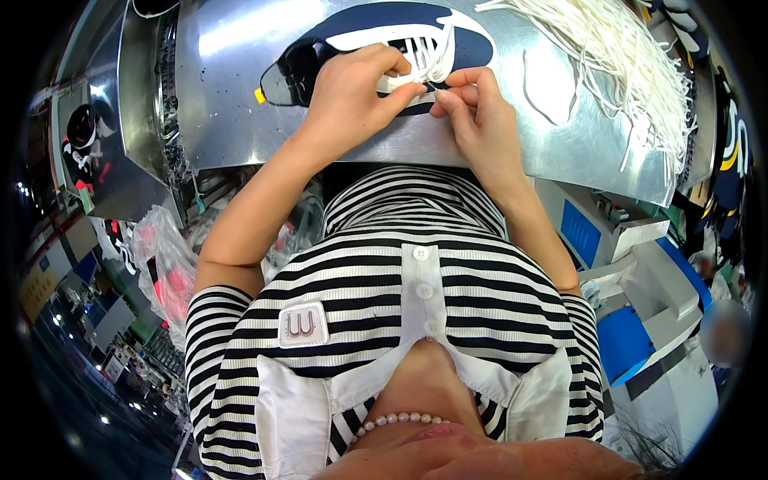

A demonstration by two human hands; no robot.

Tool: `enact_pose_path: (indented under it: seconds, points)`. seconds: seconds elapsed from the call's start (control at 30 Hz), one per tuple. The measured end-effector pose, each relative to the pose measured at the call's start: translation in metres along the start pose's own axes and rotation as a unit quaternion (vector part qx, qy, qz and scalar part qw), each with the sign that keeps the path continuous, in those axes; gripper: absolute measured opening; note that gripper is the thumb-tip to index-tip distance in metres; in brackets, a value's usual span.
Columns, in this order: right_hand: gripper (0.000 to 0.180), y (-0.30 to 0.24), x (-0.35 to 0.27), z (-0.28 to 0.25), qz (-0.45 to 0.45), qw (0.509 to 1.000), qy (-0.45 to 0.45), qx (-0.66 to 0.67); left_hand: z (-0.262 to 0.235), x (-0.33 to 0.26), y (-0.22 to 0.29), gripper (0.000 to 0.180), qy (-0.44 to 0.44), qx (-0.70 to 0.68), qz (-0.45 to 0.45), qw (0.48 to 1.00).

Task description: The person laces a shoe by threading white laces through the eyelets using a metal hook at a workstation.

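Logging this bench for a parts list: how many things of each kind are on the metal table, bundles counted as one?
Navy and white shoe upper, under both hands: 1
White lace being threaded, pinched by the left hand and right hand: 1
Bundle of loose white laces: 1
Metal table itself: 1
Total: 4

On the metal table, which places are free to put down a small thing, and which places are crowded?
The metal table is bare left of the shoe upper, up to its left edge. A smaller bare strip lies between the right hand and the pile of white laces. The middle is crowded: both hands, the left hand too, work a lace on the shoe upper.
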State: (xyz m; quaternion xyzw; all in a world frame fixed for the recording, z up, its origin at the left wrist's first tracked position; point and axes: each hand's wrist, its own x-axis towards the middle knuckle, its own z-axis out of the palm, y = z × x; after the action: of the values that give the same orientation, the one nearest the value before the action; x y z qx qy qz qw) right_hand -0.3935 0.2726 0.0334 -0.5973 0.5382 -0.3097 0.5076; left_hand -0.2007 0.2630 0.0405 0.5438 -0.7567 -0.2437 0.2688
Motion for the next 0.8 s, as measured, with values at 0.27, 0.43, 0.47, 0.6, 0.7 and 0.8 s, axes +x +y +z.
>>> enact_pose_path:
  seconds: [0.27,0.43,0.47,0.6,0.7,0.8]
  points:
    - [0.026,0.011,0.006,0.018,-0.028,0.999,0.012,-0.025,0.003,-0.016,0.007,0.016,0.014,-0.004,0.023,1.0]
    - [0.026,0.009,-0.018,-0.057,-0.041,0.985,-0.028,-0.164,-0.002,-0.028,0.01,0.014,0.082,0.121,0.109,0.983]
    - [0.023,0.014,-0.009,-0.076,-0.083,0.982,0.054,-0.164,-0.004,-0.028,0.008,0.014,0.084,0.126,0.117,0.982]
    - [0.028,-0.034,0.017,-0.048,-0.289,0.955,-0.023,-0.066,-0.001,-0.03,0.011,0.014,0.089,0.145,0.164,0.972]
    - [0.024,-0.031,0.035,-0.012,-0.402,0.862,-0.045,-0.305,-0.006,-0.031,0.011,0.018,0.102,0.159,0.17,0.967]
    - [0.022,-0.027,0.032,-0.004,-0.352,0.852,-0.042,-0.385,-0.004,-0.032,0.005,0.018,0.115,0.15,0.172,0.967]
